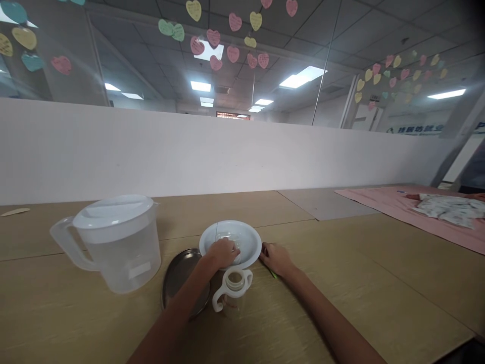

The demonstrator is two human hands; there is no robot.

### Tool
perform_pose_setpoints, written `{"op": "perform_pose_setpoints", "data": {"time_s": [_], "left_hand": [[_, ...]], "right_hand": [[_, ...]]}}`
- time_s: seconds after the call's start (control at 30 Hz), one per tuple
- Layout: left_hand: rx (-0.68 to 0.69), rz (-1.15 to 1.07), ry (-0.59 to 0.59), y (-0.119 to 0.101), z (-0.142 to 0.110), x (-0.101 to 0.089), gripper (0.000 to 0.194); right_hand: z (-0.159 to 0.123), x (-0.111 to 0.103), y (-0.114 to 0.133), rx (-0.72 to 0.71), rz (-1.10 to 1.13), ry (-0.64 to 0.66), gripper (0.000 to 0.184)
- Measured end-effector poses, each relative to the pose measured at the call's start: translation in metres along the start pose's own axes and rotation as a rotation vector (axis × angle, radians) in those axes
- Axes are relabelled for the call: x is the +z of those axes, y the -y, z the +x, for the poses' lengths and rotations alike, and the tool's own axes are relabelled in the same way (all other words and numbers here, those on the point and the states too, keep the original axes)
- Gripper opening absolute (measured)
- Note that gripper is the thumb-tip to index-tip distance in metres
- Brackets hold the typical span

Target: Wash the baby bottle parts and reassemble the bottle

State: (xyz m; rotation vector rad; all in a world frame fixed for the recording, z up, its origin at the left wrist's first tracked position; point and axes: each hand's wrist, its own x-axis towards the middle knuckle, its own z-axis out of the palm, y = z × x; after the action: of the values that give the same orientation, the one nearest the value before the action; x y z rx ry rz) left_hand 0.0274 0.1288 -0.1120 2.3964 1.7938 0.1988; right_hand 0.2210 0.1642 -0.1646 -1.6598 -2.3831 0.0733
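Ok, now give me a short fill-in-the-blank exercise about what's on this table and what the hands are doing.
1. The left hand rests on a clear object inside the white bowl, and the ____ hand lies on the table just outside the bowl.
2. The baby bottle has two ____ handles.
3. The cloth spread at the far right of the table is ____.

Missing words: right; white; pink.
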Motion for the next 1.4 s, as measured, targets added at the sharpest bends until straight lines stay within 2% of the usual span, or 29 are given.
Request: {"op": "perform_pose_setpoints", "data": {"time_s": [0.1, 0.2, 0.4, 0.67, 0.83, 1.03, 1.2, 1.3, 1.4], "left_hand": [[-0.074, 0.05, 0.011, 0.0, -0.001, 0.0, 0.039], [-0.087, 0.069, 0.018, -0.002, -0.003, -0.002, 0.043], [-0.084, 0.03, 0.0, -0.004, -0.005, -0.005, 0.033], [-0.099, -0.118, -0.082, 0.0, -0.006, -0.007, 0.022], [-0.088, -0.254, -0.175, 0.003, -0.006, -0.01, 0.023], [-0.165, -0.477, -0.396, 0.008, -0.001, -0.012, 0.015], [-0.229, -0.726, -0.481, 0.009, -0.003, -0.021, 0.031], [-0.224, -0.869, -0.481, 0.008, -0.004, -0.025, 0.03], [-0.208, -0.981, -0.479, 0.006, -0.003, -0.027, 0.029]], "right_hand": [[0.0, 0.0, 0.0, -0.005, -0.001, -0.001, 0.027], [0.0, 0.001, -0.001, -0.007, 0.001, 0.0, 0.028], [0.001, 0.001, -0.001, -0.009, 0.009, 0.002, 0.027], [0.001, 0.003, -0.002, 0.011, 0.04, -0.017, 0.027], [0.003, 0.006, -0.004, 0.028, 0.065, -0.045, 0.026], [0.006, 0.01, -0.006, 0.069, 0.113, -0.096, 0.024], [0.008, 0.006, -0.013, 0.16, 0.151, -0.175, 0.028], [0.007, 0.0, -0.015, 0.198, 0.199, -0.278, 0.032], [0.003, -0.005, -0.01, 0.085, 0.303, -0.461, 0.033]]}}
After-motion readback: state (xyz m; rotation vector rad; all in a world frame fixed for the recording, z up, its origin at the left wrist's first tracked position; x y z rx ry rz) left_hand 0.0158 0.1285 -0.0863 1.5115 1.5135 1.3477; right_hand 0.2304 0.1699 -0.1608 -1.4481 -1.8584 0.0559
